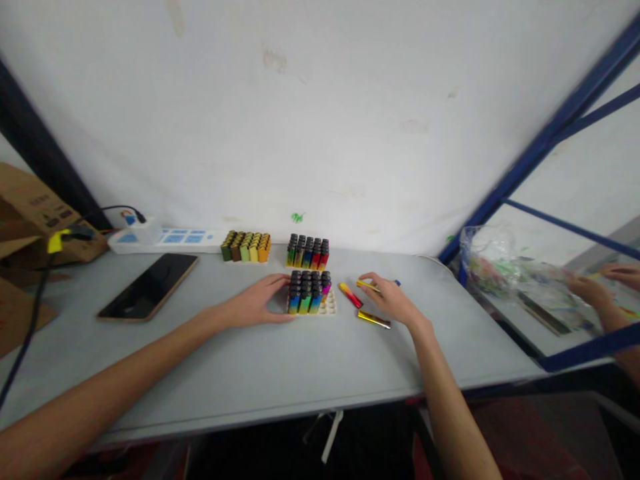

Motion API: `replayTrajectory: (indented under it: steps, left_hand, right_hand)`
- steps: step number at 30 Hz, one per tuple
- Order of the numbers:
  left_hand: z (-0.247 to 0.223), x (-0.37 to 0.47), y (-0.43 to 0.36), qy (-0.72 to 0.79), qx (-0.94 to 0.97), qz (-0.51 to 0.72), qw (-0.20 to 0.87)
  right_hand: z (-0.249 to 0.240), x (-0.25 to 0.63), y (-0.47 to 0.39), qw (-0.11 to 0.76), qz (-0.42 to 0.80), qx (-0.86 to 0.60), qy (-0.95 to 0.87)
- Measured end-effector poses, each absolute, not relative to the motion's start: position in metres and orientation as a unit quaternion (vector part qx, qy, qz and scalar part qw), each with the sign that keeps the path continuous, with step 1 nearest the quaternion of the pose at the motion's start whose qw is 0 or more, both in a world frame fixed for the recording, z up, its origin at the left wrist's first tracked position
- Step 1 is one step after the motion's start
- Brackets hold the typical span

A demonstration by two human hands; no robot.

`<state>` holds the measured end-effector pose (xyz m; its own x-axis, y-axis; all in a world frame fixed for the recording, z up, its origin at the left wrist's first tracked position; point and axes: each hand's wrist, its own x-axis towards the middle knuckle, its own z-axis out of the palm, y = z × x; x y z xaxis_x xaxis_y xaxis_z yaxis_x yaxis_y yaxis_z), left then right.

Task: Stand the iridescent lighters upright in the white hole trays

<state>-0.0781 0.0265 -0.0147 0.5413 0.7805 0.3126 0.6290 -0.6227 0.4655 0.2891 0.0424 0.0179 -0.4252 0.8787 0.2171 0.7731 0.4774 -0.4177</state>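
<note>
My left hand (260, 301) rests at the left side of a white tray (329, 308), its thumb and fingers spread around the tray's edge. Upright lighters (305, 293) with black tops fill much of that tray, and bare slots show at its right. My right hand (387, 295) is closed on a yellow lighter (368, 287), held at the fingertips over the table. Beside it lie a red and yellow lighter (351, 295) and a gold lighter (374, 320). The blue end of another lighter (397, 283) shows behind my right hand.
Two more lighter blocks (246, 247) (308, 252) stand near the wall. A phone (149, 287) and a power strip (185, 239) are at the left, with a cardboard box (40, 207). Blue frame bars (520, 167) rise at the right; beyond them are another person's hands (590, 291).
</note>
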Motion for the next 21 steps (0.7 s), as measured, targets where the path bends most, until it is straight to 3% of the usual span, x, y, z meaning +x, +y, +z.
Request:
replayTrajectory:
  steps: [8,21]
  left_hand:
    - [-0.015,-0.077,0.027,0.408,0.866,0.247,0.152]
    - [-0.017,-0.077,0.028,0.406,0.870,0.236,0.148]
  right_hand:
    - [0.035,0.245,0.015,0.261,0.166,-0.454,-0.835]
    - [0.011,0.220,0.021,0.298,0.176,-0.439,-0.829]
